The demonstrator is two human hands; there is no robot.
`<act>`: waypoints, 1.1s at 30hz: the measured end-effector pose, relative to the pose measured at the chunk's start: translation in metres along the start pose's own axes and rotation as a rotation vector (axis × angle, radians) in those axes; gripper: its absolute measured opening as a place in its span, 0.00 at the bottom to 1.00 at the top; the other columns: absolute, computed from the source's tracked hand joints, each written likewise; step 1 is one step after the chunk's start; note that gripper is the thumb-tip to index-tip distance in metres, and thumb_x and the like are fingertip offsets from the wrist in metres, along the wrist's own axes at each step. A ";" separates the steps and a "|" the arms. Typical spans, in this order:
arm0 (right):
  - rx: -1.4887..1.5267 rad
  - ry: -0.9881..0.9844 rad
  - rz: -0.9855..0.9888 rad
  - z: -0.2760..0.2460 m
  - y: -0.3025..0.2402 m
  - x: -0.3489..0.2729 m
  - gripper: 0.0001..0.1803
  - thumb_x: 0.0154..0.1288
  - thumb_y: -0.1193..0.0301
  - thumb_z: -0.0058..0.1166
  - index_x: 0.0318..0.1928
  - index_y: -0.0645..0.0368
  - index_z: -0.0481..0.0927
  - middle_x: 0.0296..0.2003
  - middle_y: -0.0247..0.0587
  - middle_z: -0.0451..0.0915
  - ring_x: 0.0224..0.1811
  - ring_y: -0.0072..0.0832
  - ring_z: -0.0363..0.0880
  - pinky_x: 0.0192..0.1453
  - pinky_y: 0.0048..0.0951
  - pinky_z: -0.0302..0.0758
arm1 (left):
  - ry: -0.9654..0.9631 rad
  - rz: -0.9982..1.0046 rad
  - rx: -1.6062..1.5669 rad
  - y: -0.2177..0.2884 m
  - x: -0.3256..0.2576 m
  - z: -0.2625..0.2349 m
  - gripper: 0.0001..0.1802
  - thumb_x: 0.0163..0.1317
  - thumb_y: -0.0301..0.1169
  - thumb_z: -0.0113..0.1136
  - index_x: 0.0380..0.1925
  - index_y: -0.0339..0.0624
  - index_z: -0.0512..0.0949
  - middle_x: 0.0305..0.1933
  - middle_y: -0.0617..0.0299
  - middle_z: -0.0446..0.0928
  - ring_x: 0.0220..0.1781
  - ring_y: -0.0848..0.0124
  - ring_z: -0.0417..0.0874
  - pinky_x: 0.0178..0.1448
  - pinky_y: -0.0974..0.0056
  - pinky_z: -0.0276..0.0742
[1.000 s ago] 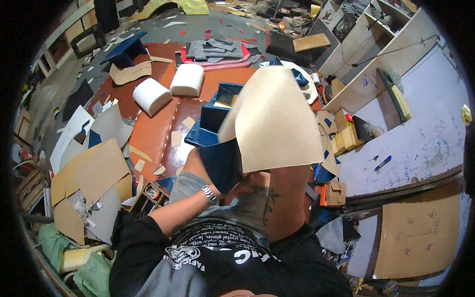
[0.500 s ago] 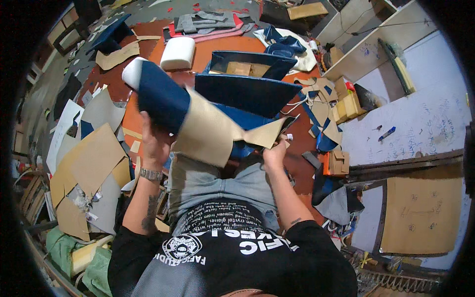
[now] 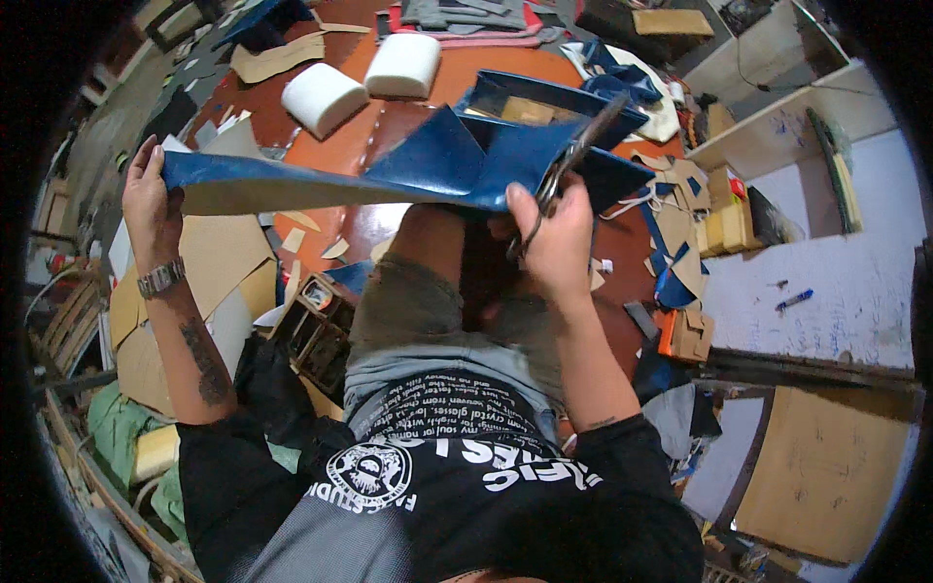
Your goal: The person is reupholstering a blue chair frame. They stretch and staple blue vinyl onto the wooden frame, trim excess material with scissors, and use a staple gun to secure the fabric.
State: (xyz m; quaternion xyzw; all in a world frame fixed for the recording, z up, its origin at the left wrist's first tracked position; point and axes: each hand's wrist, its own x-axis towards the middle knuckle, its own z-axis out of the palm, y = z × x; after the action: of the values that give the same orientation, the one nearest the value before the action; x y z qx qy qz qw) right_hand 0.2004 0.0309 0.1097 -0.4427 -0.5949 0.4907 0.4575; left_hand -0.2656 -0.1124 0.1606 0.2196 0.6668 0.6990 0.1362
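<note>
A long strip of blue leather-like sheet [image 3: 321, 185] with a tan underside stretches between my hands above my lap. My left hand [image 3: 153, 199] pinches its left end. In my right hand [image 3: 559, 238] are dark metal scissors [image 3: 573, 160], blades pointing up and away. The right thumb also presses on the sheet's right end. Behind the sheet, two white foam blocks [image 3: 324, 100] with rounded tops sit on the orange-brown table [image 3: 457, 73]. To their right stands an open blue box-like shell [image 3: 481, 89], partly hidden by the sheet and scissors.
Tan and blue offcuts [image 3: 685, 233] lie along the table's right side. Large board sheets [image 3: 219, 248] lean at the left. A white board with a blue pen [image 3: 795, 299] is at the right. Grey and pink pieces [image 3: 466, 21] lie at the far edge.
The sheet has turned from mostly tan side up to show more blue, and is now stretched sideways. My left hand has moved left and up, the right hand up. The head view has shifted.
</note>
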 end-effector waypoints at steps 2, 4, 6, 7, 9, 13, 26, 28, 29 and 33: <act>0.173 -0.072 -0.010 0.012 -0.026 0.016 0.23 0.73 0.75 0.66 0.60 0.69 0.69 0.39 0.40 0.84 0.37 0.25 0.86 0.35 0.28 0.83 | 0.079 0.110 -0.041 0.011 -0.003 -0.013 0.20 0.81 0.37 0.60 0.66 0.41 0.77 0.45 0.64 0.85 0.33 0.78 0.83 0.31 0.71 0.77; 0.207 -0.049 -0.062 0.014 -0.035 0.025 0.23 0.74 0.74 0.66 0.61 0.65 0.68 0.42 0.42 0.83 0.40 0.24 0.87 0.36 0.28 0.84 | 0.172 0.184 -0.079 0.006 -0.022 -0.018 0.20 0.81 0.38 0.60 0.65 0.41 0.77 0.45 0.63 0.85 0.32 0.78 0.83 0.28 0.71 0.75; 0.224 -0.077 -0.132 0.004 -0.026 0.017 0.22 0.75 0.75 0.65 0.60 0.64 0.68 0.43 0.42 0.82 0.39 0.25 0.86 0.37 0.27 0.85 | 0.206 0.329 -0.100 -0.009 -0.059 -0.031 0.20 0.81 0.39 0.60 0.64 0.41 0.77 0.45 0.63 0.84 0.30 0.77 0.82 0.26 0.71 0.73; 0.201 -0.095 -0.113 -0.004 -0.014 0.006 0.21 0.75 0.75 0.64 0.59 0.64 0.68 0.43 0.41 0.83 0.39 0.25 0.86 0.37 0.27 0.86 | 0.259 0.212 0.075 -0.020 -0.084 -0.041 0.19 0.81 0.39 0.60 0.64 0.40 0.77 0.45 0.63 0.84 0.29 0.77 0.80 0.25 0.71 0.72; 0.078 -0.056 0.115 -0.015 0.022 -0.023 0.20 0.75 0.76 0.63 0.58 0.67 0.67 0.41 0.45 0.84 0.33 0.27 0.86 0.32 0.29 0.86 | 0.228 0.014 0.339 -0.057 -0.141 -0.059 0.19 0.81 0.39 0.59 0.62 0.40 0.78 0.45 0.64 0.82 0.26 0.77 0.78 0.22 0.70 0.71; -0.012 -0.063 0.491 -0.030 0.105 -0.073 0.21 0.74 0.75 0.64 0.57 0.69 0.68 0.35 0.47 0.84 0.27 0.31 0.87 0.26 0.29 0.84 | -0.052 -0.505 0.468 -0.139 -0.259 -0.101 0.14 0.78 0.32 0.59 0.58 0.40 0.81 0.40 0.63 0.82 0.25 0.77 0.78 0.21 0.70 0.72; -0.385 -0.397 0.677 -0.098 0.067 -0.091 0.19 0.77 0.58 0.65 0.53 0.62 0.81 0.32 0.33 0.81 0.28 0.22 0.81 0.28 0.25 0.77 | -0.990 0.244 0.681 -0.106 -0.270 0.029 0.28 0.63 0.40 0.75 0.60 0.41 0.82 0.67 0.47 0.79 0.69 0.47 0.79 0.72 0.49 0.76; -0.312 -0.569 0.790 -0.113 0.046 -0.105 0.23 0.80 0.51 0.59 0.52 0.62 0.81 0.32 0.33 0.80 0.31 0.23 0.83 0.33 0.27 0.79 | -1.048 0.406 0.795 -0.105 -0.281 0.069 0.36 0.59 0.41 0.78 0.66 0.41 0.76 0.75 0.43 0.71 0.74 0.43 0.73 0.75 0.47 0.74; -0.252 -0.639 0.881 -0.121 0.037 -0.112 0.25 0.80 0.49 0.58 0.52 0.61 0.81 0.32 0.34 0.80 0.32 0.24 0.83 0.35 0.27 0.80 | -1.138 0.355 0.980 -0.105 -0.288 0.084 0.36 0.59 0.39 0.76 0.66 0.41 0.75 0.75 0.43 0.70 0.72 0.42 0.74 0.72 0.46 0.77; -0.114 -0.777 1.211 -0.131 0.020 -0.136 0.29 0.81 0.43 0.52 0.50 0.60 0.81 0.34 0.36 0.81 0.35 0.26 0.85 0.40 0.29 0.81 | -1.065 0.551 1.311 -0.114 -0.308 0.107 0.33 0.61 0.30 0.68 0.67 0.40 0.73 0.75 0.44 0.71 0.66 0.42 0.77 0.62 0.46 0.85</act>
State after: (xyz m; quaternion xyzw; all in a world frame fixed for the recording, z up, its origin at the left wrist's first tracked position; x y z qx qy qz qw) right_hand 0.3559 -0.0760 0.0877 -0.5113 -0.3894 0.7485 -0.1633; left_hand 0.0421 -0.1597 0.0103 0.7021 0.7046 -0.0103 0.1021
